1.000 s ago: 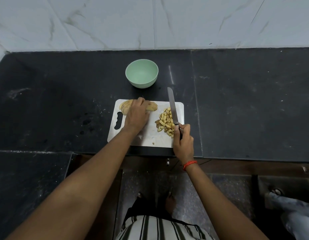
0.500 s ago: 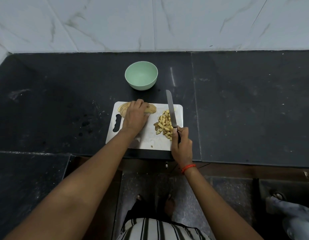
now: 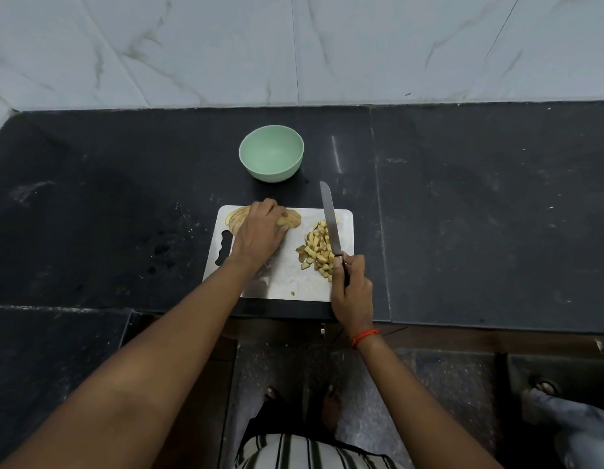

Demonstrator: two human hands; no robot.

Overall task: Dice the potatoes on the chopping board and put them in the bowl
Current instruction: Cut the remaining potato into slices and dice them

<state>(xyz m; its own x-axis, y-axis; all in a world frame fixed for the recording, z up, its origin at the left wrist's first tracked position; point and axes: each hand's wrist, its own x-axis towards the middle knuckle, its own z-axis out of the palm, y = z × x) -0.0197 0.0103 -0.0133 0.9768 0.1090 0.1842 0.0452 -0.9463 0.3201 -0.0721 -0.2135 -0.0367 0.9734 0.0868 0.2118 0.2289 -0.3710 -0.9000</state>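
Observation:
A white chopping board (image 3: 287,279) lies on the black counter. My left hand (image 3: 258,233) grips the sliced potato (image 3: 290,220) at the board's far left; slices (image 3: 234,218) fan out from under the hand. A pile of diced potato (image 3: 316,253) sits on the board's right half. My right hand (image 3: 353,289) holds the handle of a knife (image 3: 329,220), whose blade lies along the right side of the pile and points away from me. The pale green bowl (image 3: 272,154) stands behind the board with nothing in it.
The black counter (image 3: 480,214) runs wide to both sides and meets a white marble wall (image 3: 294,45) behind. Its front edge is just below the board. Another person's foot and trouser leg (image 3: 564,421) show on the floor at the lower right.
My left hand has curled further over the sliced potato. The knife and my right hand stay beside the diced pile, almost unmoved.

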